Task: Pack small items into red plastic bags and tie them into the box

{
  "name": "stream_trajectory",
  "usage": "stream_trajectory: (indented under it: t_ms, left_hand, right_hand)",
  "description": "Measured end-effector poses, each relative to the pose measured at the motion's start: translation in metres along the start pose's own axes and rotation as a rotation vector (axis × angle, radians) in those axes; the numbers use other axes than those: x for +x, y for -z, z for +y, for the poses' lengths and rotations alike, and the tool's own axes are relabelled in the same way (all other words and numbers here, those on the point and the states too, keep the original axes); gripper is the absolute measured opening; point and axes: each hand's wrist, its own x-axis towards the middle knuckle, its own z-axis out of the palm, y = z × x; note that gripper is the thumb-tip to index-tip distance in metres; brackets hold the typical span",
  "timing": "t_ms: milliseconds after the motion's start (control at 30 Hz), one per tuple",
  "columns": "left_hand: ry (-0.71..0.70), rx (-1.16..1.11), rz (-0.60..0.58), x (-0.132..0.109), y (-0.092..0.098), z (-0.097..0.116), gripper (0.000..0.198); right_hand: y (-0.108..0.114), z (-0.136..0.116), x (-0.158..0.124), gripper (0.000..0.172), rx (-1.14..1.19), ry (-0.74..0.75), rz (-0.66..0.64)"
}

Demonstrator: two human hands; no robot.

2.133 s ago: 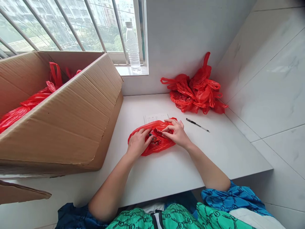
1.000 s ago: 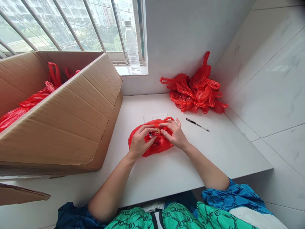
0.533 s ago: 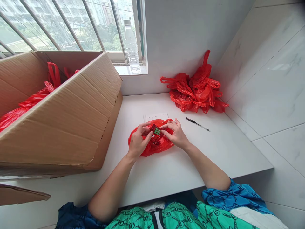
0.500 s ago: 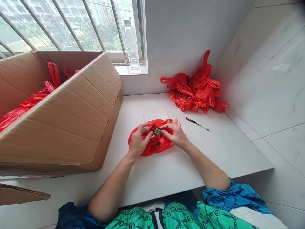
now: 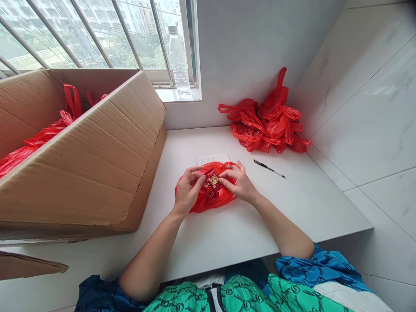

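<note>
Head view: left hand pinching red packet; right hand half-closed at its edge; more packets inside red bag; bag heap at 1 o'clock, cardboard box at 10 o'clock.

We're riding on the person's head here, the camera pitched forward and down, looking right over their chest! Close in at lower centre sit the left hand and right hand, with the white surface stretching away. A cardboard box looms near on the left, a barred window far left, a tiled wall right.
</note>
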Motion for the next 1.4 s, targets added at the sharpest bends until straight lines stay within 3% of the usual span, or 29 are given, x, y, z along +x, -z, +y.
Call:
stream_trajectory:
  t_ms: [200,467,767,900,1133,1267,1333,1400]
  left_hand:
    - [0.019,-0.051,-0.001,0.0,0.0,0.0,0.032]
    - [-0.029,0.04,-0.01,-0.001,0.0,-0.002,0.03]
    - [-0.06,0.097,-0.051,-0.003,0.0,-0.003,0.029]
    - [-0.118,0.227,-0.095,-0.003,-0.001,-0.004,0.027]
    - [-0.222,0.448,0.021,0.003,0.009,0.004,0.023]
    - [-0.264,0.689,0.051,-0.01,0.025,0.024,0.022]
    - [-0.243,0.852,0.007,-0.023,0.03,0.03,0.024]
    - [-0.236,1.017,-0.077,-0.037,0.033,0.028,0.029]
  right_hand:
    - [0.0,-0.001,-0.001,0.014,-0.016,0.013,-0.007]
    - [-0.001,-0.002,-0.001,0.022,-0.046,0.017,-0.021]
    - [-0.003,0.002,0.0,0.024,-0.005,0.002,0.046]
    - [-0.005,0.004,0.0,0.02,-0.019,0.025,0.077]
    - [0.003,0.014,0.002,0.012,-0.165,0.066,0.236]
    - [0.017,0.018,0.005,0.017,-0.118,0.049,0.424]
    - [0.022,0.021,0.006,0.025,-0.106,0.01,0.483]
    - [0.024,0.026,0.007,0.038,-0.097,-0.054,0.462]
